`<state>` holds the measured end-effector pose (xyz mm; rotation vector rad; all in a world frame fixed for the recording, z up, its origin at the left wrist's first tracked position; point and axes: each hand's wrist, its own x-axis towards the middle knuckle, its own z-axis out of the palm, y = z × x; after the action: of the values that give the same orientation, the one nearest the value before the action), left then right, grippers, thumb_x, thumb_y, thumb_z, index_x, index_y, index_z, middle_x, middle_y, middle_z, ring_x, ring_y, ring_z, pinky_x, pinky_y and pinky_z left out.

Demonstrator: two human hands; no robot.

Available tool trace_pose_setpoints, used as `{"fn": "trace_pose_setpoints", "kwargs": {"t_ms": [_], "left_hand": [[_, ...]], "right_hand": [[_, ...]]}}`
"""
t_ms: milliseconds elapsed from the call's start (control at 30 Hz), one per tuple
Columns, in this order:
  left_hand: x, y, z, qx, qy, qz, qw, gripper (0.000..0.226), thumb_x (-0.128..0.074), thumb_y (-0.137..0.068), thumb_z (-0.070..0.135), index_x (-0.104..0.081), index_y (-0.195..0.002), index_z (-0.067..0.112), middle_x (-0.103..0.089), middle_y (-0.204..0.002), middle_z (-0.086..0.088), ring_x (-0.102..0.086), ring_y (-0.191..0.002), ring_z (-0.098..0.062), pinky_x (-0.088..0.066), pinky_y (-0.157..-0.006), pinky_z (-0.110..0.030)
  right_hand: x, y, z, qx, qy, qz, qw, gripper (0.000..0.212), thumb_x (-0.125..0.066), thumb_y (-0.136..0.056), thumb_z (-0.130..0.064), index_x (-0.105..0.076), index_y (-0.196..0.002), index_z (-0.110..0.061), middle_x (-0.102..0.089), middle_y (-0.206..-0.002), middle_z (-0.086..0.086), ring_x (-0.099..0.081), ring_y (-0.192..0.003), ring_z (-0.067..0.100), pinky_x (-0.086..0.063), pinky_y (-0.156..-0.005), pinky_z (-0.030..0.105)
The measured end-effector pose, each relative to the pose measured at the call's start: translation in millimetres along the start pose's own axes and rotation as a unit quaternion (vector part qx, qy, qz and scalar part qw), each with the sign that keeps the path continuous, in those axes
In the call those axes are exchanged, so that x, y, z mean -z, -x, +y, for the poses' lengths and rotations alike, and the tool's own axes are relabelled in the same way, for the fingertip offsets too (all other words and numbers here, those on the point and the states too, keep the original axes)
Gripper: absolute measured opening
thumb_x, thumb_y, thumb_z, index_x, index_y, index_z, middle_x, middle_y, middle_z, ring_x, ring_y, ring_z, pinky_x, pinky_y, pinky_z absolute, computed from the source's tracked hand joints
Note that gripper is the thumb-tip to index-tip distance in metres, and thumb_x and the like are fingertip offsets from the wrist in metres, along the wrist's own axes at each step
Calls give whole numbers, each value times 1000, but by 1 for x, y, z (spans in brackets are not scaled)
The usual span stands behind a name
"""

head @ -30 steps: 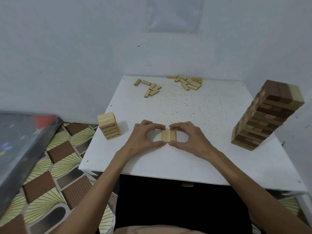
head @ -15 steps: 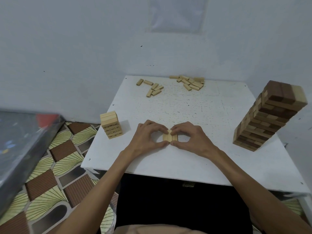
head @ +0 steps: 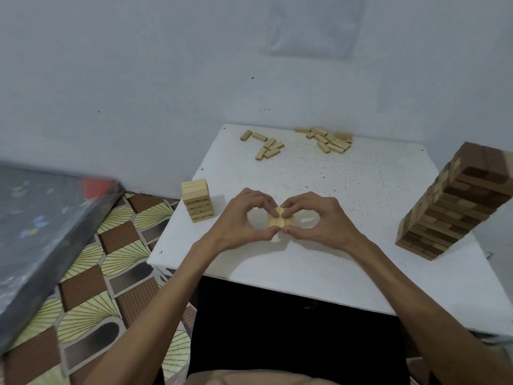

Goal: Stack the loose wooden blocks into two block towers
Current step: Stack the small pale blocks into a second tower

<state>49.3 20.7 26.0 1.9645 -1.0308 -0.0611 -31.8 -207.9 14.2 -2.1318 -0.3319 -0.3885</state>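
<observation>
Pale wooden blocks, a small set of three side by side [head: 280, 218], sit between both hands over the near middle of a white square table [head: 361, 195]. The left hand [head: 243, 218] pinches the set's left side with curled thumb and forefinger. The right hand [head: 319, 219] mirrors it on the right side, so the fingertips almost meet above and below the blocks. Whether the set rests on the table or is just raised cannot be told. Both bare forearms reach in from the bottom edge. A short tower of pale blocks [head: 197, 200] stands at the table's left edge. A tall tower of dark and light brown blocks [head: 449, 209] stands at the right edge. Two scatters of loose pale blocks [head: 329, 140] lie along the far edge by a blue-grey wall [head: 138, 79]. Left of the table lie a brown and cream patterned floor mat [head: 111, 245] and a dark grey slab [head: 36, 232].
</observation>
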Motion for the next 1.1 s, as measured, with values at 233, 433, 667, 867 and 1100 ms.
{"fn": "trace_pose_setpoints", "kwargs": {"t_ms": [233,433,667,867,1100], "left_hand": [[33,7,6,-6,-31,41,999,27,-81,-73,46,-76,-92,27,-70,-111,17,-57,-108,-15,-39,-83,-16],[66,16,11,3,-56,62,996,25,-79,-74,44,-74,-90,25,-70,-108,15,-56,-104,-15,-41,-81,-17],[101,32,3,32,-83,96,991,23,-77,-73,45,-75,-89,28,-70,-108,16,-54,-105,-14,-43,-82,-19],[126,44,-10,62,-87,120,987,34,-76,-69,46,-74,-96,24,-69,-107,17,-54,-105,-14,-41,-85,-16],[141,49,-27,107,-57,140,983,52,-77,-69,45,-65,-117,30,-63,-114,25,-59,-113,-10,-39,-92,-8]], "right_hand": [[-4,-31,-18,42,-20,-27,999,28,-94,-75,-22,-82,-100,-20,-74,-114,-9,-68,-113,16,-52,-100,39],[-19,-62,-36,63,-42,-49,996,28,-95,-73,-23,-82,-97,-22,-74,-113,-10,-69,-114,17,-51,-102,44],[-47,-98,-52,97,-53,-74,991,26,-94,-74,-22,-81,-97,-19,-75,-110,-10,-68,-111,19,-52,-98,38],[-74,-126,-57,100,-64,-104,988,31,-92,-77,-23,-79,-105,-22,-74,-111,-10,-67,-113,18,-53,-98,38],[-90,-149,-60,88,-42,-133,986,48,-90,-79,-29,-69,-122,-27,-71,-115,-15,-63,-111,13,-53,-97,34]]}}
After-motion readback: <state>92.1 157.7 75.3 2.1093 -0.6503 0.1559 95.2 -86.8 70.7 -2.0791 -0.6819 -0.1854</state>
